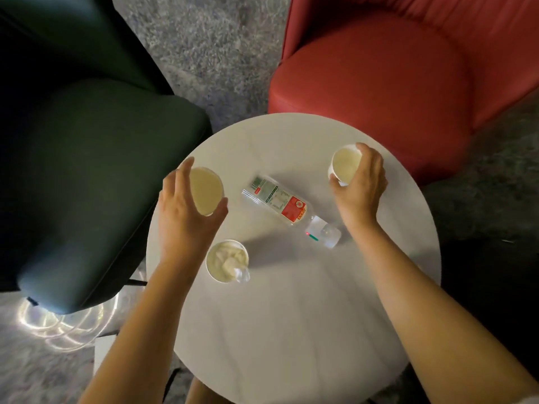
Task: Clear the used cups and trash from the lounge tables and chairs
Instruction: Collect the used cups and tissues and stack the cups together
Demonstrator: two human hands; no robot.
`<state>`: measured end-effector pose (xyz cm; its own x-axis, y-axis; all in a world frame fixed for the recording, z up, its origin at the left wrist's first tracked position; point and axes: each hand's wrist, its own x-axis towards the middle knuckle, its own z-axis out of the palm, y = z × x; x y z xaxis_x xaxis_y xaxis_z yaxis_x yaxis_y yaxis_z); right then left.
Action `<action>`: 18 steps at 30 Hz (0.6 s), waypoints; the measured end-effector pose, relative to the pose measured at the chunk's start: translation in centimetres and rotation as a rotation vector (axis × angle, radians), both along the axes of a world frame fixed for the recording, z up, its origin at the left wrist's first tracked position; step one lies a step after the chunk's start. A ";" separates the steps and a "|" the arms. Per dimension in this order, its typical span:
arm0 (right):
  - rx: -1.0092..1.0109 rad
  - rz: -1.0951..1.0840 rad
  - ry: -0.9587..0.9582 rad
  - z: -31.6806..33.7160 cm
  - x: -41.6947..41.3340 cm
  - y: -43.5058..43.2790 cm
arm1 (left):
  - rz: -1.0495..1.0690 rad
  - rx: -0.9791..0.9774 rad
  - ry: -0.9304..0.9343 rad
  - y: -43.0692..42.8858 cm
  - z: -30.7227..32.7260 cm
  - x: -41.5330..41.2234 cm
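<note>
Left hand (186, 211) is curled round a white paper cup (205, 191), thumb on the cup's near side and fingers on its far side, to the left of the clear plastic bottle with a red and white label (288, 208). Right hand (361, 185) grasps a second white paper cup (345, 164) in the same way, thumb and fingers wrapped round its rim, to the right of the bottle and a little beyond it. That bottle lies on its side at the middle of the round white table (291, 316), its narrow end pointing toward the right forearm. Nearer than the bottle and to its left stands a third white paper cup (227, 260) stuffed with crumpled white tissue, untouched, just beside the left wrist. Left of the bottle, past the table edge, is a dark green upholstered armchair (87, 170); beyond the bottle to the right is a red rounded armchair (393, 83), with mottled grey carpet (218, 39) between them.
</note>
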<state>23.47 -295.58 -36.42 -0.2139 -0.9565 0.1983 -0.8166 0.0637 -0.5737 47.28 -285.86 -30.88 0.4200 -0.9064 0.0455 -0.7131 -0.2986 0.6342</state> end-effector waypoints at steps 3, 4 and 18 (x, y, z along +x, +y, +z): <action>-0.079 0.106 -0.061 1.7 -0.1 1.9 | -0.078 -0.050 0.054 0.0 2.5 -2.9; -0.091 0.141 -0.053 2.1 -0.2 2.6 | -0.106 -0.063 0.071 -0.1 3.2 -3.9; -0.096 0.390 -0.092 3.3 -0.9 11.0 | -0.407 -0.107 0.232 3.0 6.6 -12.0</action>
<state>22.58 -284.63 -33.11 0.1404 -0.9474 0.2876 -0.7139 -0.2982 -0.6336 35.25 -282.90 -24.30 0.0421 -0.9946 0.0949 -0.5942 0.0514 0.8027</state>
